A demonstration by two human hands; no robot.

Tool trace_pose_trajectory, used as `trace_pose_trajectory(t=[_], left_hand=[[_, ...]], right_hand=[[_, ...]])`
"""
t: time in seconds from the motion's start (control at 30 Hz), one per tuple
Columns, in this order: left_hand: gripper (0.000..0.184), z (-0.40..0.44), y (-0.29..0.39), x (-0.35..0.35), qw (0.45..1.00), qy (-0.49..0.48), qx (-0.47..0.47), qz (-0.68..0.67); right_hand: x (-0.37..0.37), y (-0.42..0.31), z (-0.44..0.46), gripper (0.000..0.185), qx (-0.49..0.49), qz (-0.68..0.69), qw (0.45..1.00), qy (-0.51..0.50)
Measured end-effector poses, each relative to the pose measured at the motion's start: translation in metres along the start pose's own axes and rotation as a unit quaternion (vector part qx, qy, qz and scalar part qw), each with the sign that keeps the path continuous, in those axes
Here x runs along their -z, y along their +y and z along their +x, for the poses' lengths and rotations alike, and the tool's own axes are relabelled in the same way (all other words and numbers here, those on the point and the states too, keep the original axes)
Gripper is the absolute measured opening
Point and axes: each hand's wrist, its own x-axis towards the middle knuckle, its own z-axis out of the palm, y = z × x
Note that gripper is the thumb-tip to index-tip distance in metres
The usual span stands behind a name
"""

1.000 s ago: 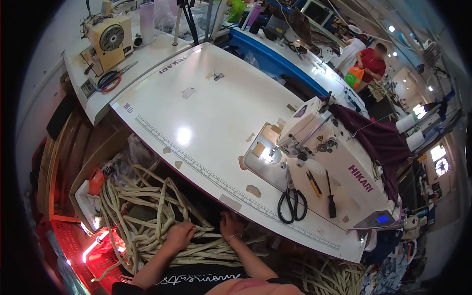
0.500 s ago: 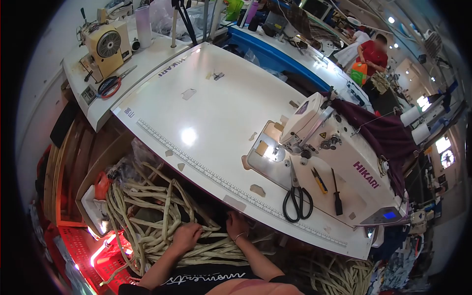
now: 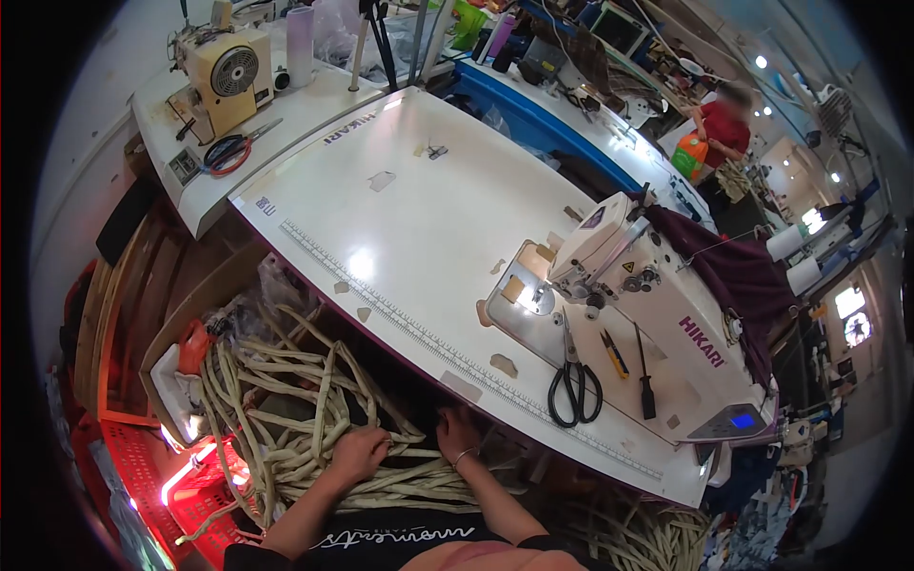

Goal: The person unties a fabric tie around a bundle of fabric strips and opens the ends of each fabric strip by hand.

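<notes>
Head view. The worn camera looks down on a person seated at a white sewing table (image 3: 409, 219) with a printed ruler scale along its near edge. A tangled heap of long, narrow, pale green-beige fabric strips (image 3: 328, 395) lies below that edge, across and beside the lap. The left hand (image 3: 360, 454) rests on the heap, its fingers bent over the strips; whether they pinch one cannot be told. The right hand (image 3: 458, 433), with a thin band at the wrist, lies in shadow beside the table edge, near the strips; its fingertips are obscured, and their grasp cannot be determined.

Progress: the work appears to be at the handling stage, the strips being loosely massed and crossing one another rather than laid in order. A second heap of similar pale strips (image 3: 652, 533) lies at lower right; whether either heap is finished or untreated is not discernible. On the tabletop stand a white sewing machine with purple lettering (image 3: 657, 314) and, beside it, large black-handled metal scissors (image 3: 574, 381), both apart from the hands. How much remains cannot be judged.
</notes>
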Motion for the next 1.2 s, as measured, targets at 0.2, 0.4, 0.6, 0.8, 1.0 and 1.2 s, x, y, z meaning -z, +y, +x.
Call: trace_pose_trajectory(t=[0.2,0.4,0.6,0.8,1.0,1.2], left_hand=[[0.010,0.002,0.008,0.009,1.000,-0.010,-0.022,0.009],[0.011,0.005,0.034,0.026,0.994,-0.019,-0.086,0.057],[0.011,0.005,0.047,0.037,0.994,-0.008,-0.092,0.053],[0.010,0.005,0.050,0.041,0.995,0.048,-0.070,0.057],[0.010,0.004,0.054,0.043,0.996,0.067,-0.055,0.024],[0.012,0.004,0.051,0.043,0.998,0.047,-0.033,-0.003]], right_hand=[[0.014,0.008,0.003,0.026,0.041,0.023,0.998,-0.050],[0.040,-0.026,0.001,0.026,0.087,0.055,0.993,-0.055],[0.059,-0.074,-0.006,0.025,0.144,0.191,0.965,-0.113],[0.065,-0.096,-0.010,0.020,0.153,0.286,0.933,-0.156],[0.067,-0.096,-0.011,0.018,0.135,0.274,0.935,-0.178],[0.059,-0.096,-0.015,0.014,0.156,0.273,0.939,-0.142]])
